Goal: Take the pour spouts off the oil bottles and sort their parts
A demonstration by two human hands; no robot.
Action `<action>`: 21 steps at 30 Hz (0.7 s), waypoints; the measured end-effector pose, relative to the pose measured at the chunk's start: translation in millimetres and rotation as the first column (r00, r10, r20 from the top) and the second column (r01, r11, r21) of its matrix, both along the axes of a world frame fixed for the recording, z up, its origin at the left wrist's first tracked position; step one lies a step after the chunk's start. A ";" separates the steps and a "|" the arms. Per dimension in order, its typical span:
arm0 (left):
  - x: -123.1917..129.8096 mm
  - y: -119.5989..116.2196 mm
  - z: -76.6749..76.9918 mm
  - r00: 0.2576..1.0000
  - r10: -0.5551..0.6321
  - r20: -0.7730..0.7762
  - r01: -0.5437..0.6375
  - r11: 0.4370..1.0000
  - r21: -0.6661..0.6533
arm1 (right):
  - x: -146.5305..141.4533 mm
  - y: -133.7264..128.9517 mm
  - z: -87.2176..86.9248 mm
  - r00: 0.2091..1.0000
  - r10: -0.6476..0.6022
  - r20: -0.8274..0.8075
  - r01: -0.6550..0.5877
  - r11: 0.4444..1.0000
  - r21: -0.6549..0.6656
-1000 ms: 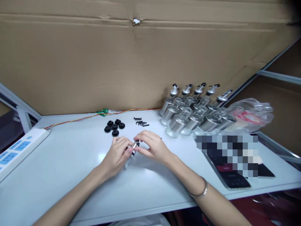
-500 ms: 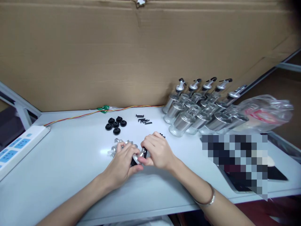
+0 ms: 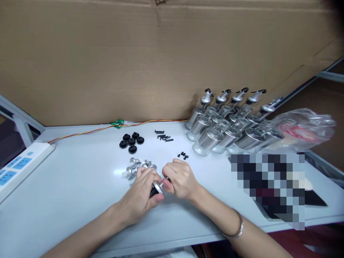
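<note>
My left hand (image 3: pixel 141 191) is closed around a pour spout (image 3: pixel 158 187) with a silver collar and a black ribbed stopper. At the spout's tip, my right hand (image 3: pixel 178 179) has its thumb and curled fingers pinched on the narrow end, where a bit of black shows; the fingers hide most of that end. Just beyond the left hand lie several loose silver spout parts (image 3: pixel 131 172). Black ribbed stoppers (image 3: pixel 131 142) form a cluster farther back. Thin black strips (image 3: pixel 164 137) and tiny black caps (image 3: pixel 184 155) rest on the table behind the right hand.
Glass bottles with metal sleeves (image 3: pixel 211 138) stand at the back right, several topped with spouts. Beside them is a clear plastic bag (image 3: pixel 303 130). A white power strip (image 3: pixel 25 168) lies at left, and a red-yellow wire (image 3: pixel 88 132) runs along the cardboard wall (image 3: pixel 120 64).
My right hand has shifted slightly and curled tighter at the spout's tip. The spout has turned in my left hand, and the tiny black caps have come into fuller view.
</note>
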State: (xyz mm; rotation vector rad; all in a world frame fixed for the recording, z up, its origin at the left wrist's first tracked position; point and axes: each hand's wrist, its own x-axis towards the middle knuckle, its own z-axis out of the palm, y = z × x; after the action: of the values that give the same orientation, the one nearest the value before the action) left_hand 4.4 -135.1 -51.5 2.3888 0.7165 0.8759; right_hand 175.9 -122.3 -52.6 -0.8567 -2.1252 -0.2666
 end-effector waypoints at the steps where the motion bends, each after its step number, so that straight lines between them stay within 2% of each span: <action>1: 0.0 -0.2 -0.2 1.000 0.004 -0.004 -0.004 1.000 -0.009 | -0.4 0.3 -0.4 1.000 0.011 -0.012 -0.011 1.000 -0.015; 3: 0.1 -0.8 -0.3 1.000 0.021 -0.010 -0.021 0.999 -0.029 | -1.4 0.5 -1.0 0.998 0.045 -0.045 -0.047 0.998 -0.045; 6: 0.2 -0.4 1.2 0.999 0.028 -0.031 -0.029 0.999 -0.032 | -2.1 -1.4 -1.4 0.982 0.068 -0.177 -0.102 0.976 -0.191; 9: -1.2 2.7 3.5 0.995 -0.006 -0.104 0.007 1.000 0.015 | -0.9 -4.7 0.3 0.934 -0.040 -0.355 -0.099 0.925 -0.366; 12: -4.0 7.6 3.1 0.994 0.003 -0.112 0.005 0.998 0.064 | 1.9 -5.2 4.1 0.898 -0.080 -0.432 -0.119 0.903 -0.414; 16: -6.9 12.6 -1.8 0.993 0.067 -0.098 -0.055 0.991 0.123 | 5.0 0.5 6.6 0.916 -0.113 -0.386 -0.077 0.893 -0.444; 21: -10.5 17.7 -1.9 0.979 0.145 -0.146 -0.121 0.980 0.158 | 16.0 12.6 0.9 0.946 -0.151 -0.288 -0.021 0.855 -0.517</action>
State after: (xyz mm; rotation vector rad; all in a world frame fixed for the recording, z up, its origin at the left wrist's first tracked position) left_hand -6.0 -117.3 -53.3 2.5890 0.9109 0.8261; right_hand 191.9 -109.7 -51.7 -1.1902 -1.8766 0.4126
